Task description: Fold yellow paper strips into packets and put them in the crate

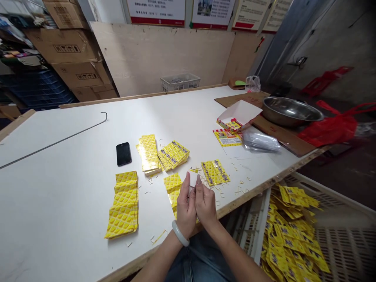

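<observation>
White tabletop (73,156); lower right, yellow printed flat packets (293,239) cut off by frame. Left hand (185,205) and right hand (206,201) together, fingers closed on small white piece (193,178), mostly hidden. Left hand partly covers yellow patterned strip (172,183). Beyond: fanned yellow card stack (174,153), rectangular black phone (123,154). Far: pale plastic basket (176,86), contents unclear.

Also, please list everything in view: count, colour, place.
table: one, white, centre
piece: one, white, held
printed stacks: several, yellow, centre
phone: one, black, left
rod: one, dark, left
open box: one, multicoloured, right
sleeves: several, clear, right
bowl: one, silver, right
bag: one, red, right
packets: many, yellow, lower right
crates: several, blue, left
cartons: several, brown, upper left
posters: four, pale, top
basket: one, grey, back
left fingers: several, centre
right fingers: several, centre
</observation>
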`<state>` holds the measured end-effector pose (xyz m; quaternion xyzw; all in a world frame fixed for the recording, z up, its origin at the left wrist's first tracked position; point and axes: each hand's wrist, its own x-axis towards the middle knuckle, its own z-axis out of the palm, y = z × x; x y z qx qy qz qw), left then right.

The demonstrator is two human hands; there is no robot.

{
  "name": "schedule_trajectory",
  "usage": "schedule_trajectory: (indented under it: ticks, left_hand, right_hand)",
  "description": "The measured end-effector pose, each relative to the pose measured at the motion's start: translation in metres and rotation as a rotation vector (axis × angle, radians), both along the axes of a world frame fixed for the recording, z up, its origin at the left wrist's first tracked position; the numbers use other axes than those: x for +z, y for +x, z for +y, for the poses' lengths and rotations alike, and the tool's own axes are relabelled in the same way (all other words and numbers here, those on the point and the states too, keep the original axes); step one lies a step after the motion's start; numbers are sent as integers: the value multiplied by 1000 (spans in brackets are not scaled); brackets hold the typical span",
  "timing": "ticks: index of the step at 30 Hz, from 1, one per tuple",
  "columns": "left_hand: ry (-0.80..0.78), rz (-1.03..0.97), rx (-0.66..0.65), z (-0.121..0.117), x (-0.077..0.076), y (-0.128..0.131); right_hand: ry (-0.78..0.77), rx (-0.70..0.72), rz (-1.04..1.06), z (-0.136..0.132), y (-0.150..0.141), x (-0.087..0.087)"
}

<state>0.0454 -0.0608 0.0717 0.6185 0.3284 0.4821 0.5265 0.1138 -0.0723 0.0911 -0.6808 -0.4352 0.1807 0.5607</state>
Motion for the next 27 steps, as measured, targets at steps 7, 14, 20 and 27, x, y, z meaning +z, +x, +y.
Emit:
schedule_trajectory:
  ticks: [7, 14, 20, 27]
  left_hand:
    - [175, 61, 11, -4, -4, -10]
    - [180, 85, -14, -21, -11, -4]
    - [141, 263, -29, 15, -22, -25]
    - [398, 829, 7, 81, -59, -66]
  right_hand:
    - [-27, -98, -76, 2, 3, -9]
    - [25, 33, 251, -13, 0, -23]
    - [74, 9, 414, 2, 10, -47]
    - [-28, 33, 381, 30, 24, -84]
